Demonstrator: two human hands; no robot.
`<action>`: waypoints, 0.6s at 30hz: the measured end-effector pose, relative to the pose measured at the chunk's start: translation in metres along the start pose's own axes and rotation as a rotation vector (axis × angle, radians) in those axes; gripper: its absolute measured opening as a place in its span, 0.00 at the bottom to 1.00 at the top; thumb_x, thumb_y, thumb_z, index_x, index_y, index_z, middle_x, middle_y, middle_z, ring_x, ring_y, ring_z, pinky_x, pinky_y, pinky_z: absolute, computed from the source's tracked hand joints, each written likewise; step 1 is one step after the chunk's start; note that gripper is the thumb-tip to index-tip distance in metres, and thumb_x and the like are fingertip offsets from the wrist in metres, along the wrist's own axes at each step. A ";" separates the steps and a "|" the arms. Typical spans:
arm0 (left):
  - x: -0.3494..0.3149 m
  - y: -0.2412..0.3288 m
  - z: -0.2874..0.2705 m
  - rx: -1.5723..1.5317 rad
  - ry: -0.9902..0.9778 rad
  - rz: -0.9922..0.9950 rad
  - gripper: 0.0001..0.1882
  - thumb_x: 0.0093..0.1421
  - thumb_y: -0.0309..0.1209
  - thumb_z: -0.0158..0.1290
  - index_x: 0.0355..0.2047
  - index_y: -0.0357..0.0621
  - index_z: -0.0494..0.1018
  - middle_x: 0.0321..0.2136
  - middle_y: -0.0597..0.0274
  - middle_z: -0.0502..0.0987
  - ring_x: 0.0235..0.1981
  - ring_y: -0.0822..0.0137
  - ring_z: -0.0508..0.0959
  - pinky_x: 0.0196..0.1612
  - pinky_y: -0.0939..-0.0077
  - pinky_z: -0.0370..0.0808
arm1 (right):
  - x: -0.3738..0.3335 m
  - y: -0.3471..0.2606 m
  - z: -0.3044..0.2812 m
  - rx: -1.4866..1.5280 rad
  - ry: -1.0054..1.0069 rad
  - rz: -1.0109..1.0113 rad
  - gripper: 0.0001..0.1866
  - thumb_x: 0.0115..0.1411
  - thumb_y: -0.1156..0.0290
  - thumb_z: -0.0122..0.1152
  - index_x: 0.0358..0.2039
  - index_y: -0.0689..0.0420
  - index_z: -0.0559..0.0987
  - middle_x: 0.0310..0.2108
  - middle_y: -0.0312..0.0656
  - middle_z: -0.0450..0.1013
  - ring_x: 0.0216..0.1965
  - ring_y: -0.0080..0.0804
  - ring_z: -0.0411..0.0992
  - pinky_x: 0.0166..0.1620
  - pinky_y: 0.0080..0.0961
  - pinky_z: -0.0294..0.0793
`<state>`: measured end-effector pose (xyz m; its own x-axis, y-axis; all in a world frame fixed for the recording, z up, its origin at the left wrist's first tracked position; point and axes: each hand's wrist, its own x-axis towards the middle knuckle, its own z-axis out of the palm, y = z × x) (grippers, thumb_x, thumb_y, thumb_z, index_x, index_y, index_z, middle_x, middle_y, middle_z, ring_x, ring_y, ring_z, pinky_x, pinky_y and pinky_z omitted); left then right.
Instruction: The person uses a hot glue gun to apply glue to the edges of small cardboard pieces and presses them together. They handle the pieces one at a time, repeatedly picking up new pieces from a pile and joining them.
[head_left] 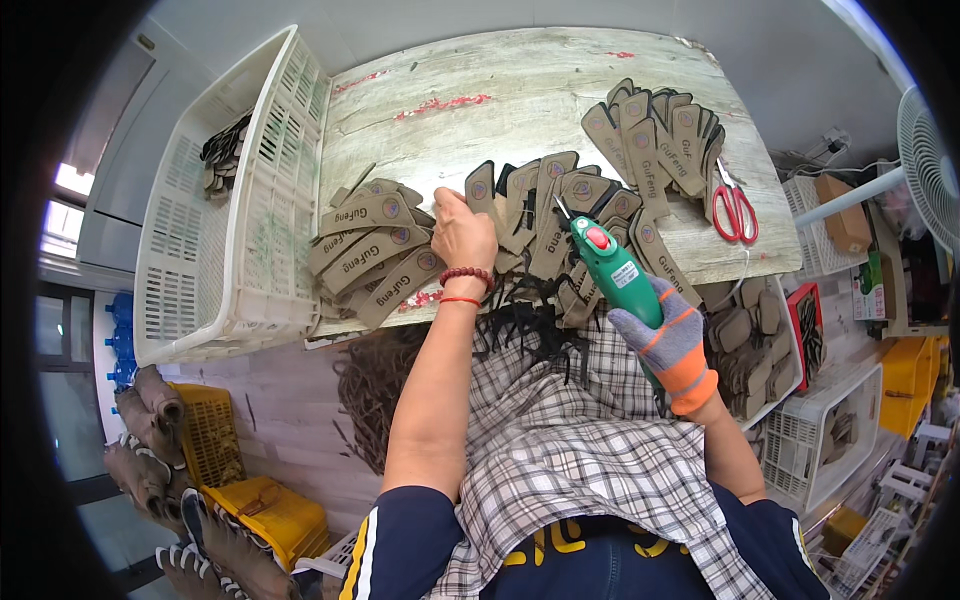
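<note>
My right hand (672, 340), in a grey and orange knitted glove, is wrapped round a green handheld power tool (622, 275) with a red button. The tool's thin metal tip points up and left over a heap of brown fabric straps (552, 215) with dark edges. My bare left hand (465, 232) is closed at the left side of that heap; what its fingers hold, if anything, is hidden. Just left of it lies another pile of brown straps (375, 240). Dark trimmings (530, 330) hang at the table edge and over my checked apron.
A white crate (262, 190) stands at the table's (480, 90) left end. A fanned strap pile (655, 140) and red-handled scissors (735, 212) lie at the right. Beyond are a crate of brown pieces (745, 345) and a white fan (925, 150). Yellow crates (275, 520) stand lower left.
</note>
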<state>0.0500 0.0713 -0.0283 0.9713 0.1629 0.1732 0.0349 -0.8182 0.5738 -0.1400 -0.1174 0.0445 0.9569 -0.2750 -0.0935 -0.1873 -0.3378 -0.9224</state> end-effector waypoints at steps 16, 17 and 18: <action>-0.029 0.065 -0.071 -1.671 -0.125 -0.184 0.02 0.55 0.20 0.54 0.29 0.37 0.73 0.27 0.64 0.77 0.24 0.77 0.75 0.29 0.85 0.72 | 0.012 -0.021 0.015 -0.023 0.017 -0.113 0.29 0.47 0.61 0.70 0.47 0.61 0.71 0.31 0.41 0.75 0.27 0.22 0.73 0.30 0.19 0.73; -0.032 0.069 -0.070 -1.670 -0.161 -0.222 0.02 0.55 0.21 0.55 0.28 0.38 0.73 0.26 0.64 0.77 0.23 0.77 0.75 0.27 0.86 0.72 | 0.012 -0.020 0.016 -0.023 0.027 -0.131 0.29 0.47 0.61 0.70 0.47 0.61 0.71 0.31 0.41 0.75 0.28 0.23 0.73 0.31 0.19 0.73; -0.032 0.065 -0.065 -1.655 -0.220 -0.252 0.05 0.54 0.22 0.55 0.31 0.41 0.72 0.27 0.64 0.77 0.26 0.76 0.75 0.33 0.81 0.72 | 0.011 -0.021 0.015 0.003 0.018 -0.106 0.29 0.47 0.61 0.70 0.46 0.61 0.71 0.31 0.41 0.75 0.28 0.23 0.73 0.31 0.19 0.73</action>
<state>0.0056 0.0483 0.0555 0.9974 -0.0014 -0.0719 0.0554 0.6529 0.7554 -0.1221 -0.1000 0.0576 0.9671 -0.2543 0.0117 -0.0844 -0.3636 -0.9277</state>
